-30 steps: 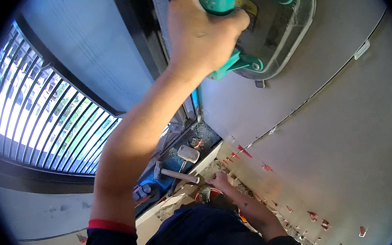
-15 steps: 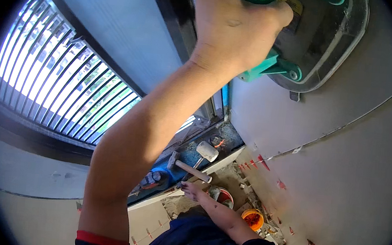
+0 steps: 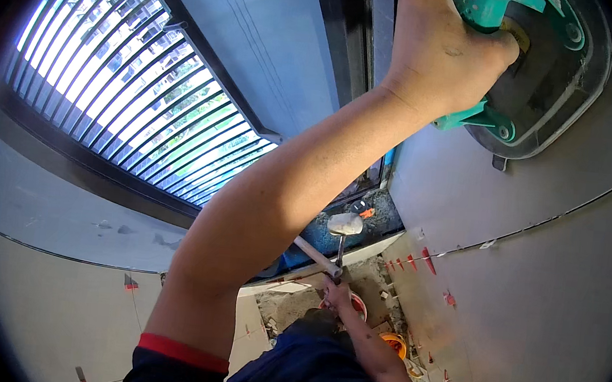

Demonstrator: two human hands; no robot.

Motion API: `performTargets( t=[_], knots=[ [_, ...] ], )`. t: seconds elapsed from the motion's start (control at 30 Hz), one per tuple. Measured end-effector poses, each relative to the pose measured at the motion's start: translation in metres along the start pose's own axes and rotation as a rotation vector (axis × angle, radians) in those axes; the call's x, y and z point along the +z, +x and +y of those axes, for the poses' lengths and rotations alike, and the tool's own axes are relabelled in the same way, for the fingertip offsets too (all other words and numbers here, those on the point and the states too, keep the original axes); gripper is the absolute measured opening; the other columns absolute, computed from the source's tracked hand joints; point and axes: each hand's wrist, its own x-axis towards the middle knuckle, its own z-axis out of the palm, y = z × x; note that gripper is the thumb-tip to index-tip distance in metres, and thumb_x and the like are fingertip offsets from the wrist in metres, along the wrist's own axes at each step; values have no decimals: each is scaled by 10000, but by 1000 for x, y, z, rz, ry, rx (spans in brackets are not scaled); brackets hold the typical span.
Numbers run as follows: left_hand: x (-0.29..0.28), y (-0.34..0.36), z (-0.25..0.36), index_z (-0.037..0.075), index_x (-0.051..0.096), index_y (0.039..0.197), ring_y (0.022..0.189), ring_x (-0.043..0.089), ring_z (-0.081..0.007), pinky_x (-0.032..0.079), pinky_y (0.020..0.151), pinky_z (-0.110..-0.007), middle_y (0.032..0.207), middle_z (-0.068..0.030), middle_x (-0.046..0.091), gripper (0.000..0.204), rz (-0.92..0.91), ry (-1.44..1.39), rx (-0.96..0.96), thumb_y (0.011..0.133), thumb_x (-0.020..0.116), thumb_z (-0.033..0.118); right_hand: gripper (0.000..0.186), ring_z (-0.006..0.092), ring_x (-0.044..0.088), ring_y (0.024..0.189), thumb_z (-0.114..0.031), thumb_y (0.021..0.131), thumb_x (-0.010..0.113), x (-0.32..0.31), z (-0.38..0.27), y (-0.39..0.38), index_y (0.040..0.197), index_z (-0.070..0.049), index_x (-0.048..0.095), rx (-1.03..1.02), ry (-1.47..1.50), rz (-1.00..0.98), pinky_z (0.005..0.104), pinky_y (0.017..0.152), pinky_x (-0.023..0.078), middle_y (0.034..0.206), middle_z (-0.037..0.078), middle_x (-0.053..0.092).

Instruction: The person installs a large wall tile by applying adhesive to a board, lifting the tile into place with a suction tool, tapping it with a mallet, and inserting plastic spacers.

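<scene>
"Spot any change?"
"See the mallet (image 3: 345, 224) over the ledge (image 3: 383, 225), now gripped in the closed fingers of the right hand (image 3: 337, 294). See the green-handled tool (image 3: 546, 103) at the wall (image 3: 467, 183), still wrapped tight by the left hand (image 3: 445, 54)."
"Find room?"
"Some below the tool's edge, along flat wall; little between hammer (image 3: 317, 255) and bucket (image 3: 363, 307)."

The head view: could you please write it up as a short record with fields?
Left hand: grips the green tool with the dark rounded plate
Right hand: appears closed on the handle of the white mallet
Near right hand: wooden-handled hammer, orange bucket
Right side: grey wall, red wedges
Left side: dark-barred window
</scene>
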Motion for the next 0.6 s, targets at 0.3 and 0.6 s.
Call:
performTargets(
  t=[0.3,0.6],
  knots=[
    [-8,-2,7,-30,640,836,689,638,-293,478,645,-399,713,-187,639,186,16,72,-189,730,616,121,368,187,587,528,-346,821,707,-44,-69,-45,724,-3,619,-254,-539,235,350,526,459,574,69,577],
    [-9,-6,8,-72,610,840,696,635,-337,481,659,-425,727,-219,633,219,29,4,-138,732,637,116,390,217,599,601,-365,861,665,-62,-99,-73,866,23,634,-385,-610,204,396,578,473,667,120,613]
  ],
)
